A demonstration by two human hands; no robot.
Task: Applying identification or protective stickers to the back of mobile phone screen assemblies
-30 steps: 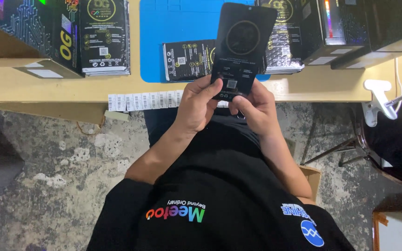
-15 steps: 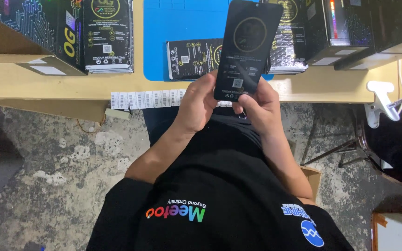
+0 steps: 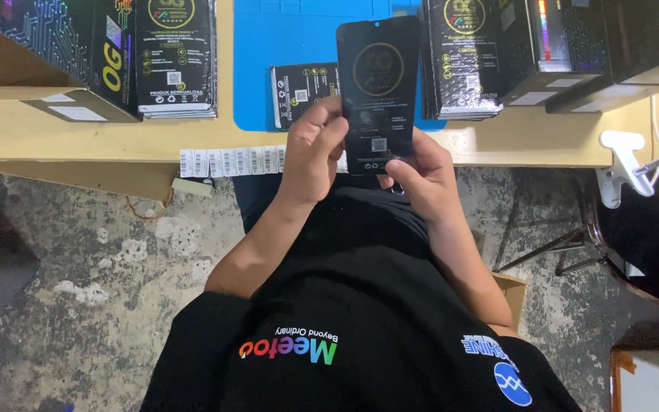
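Head view: the left hand [image 3: 316,156] and right hand [image 3: 419,174] both grasp a flat black rectangular phone screen panel [image 3: 377,91], held upright above the near edge of the wooden table [image 3: 528,137]. Beyond it lies a blue mat [image 3: 284,38], with a white barcode label strip [image 3: 230,161] to the left.

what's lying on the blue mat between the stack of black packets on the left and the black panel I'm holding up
In the head view, one flat black packet lies on the blue mat, its right edge hidden behind the black panel.
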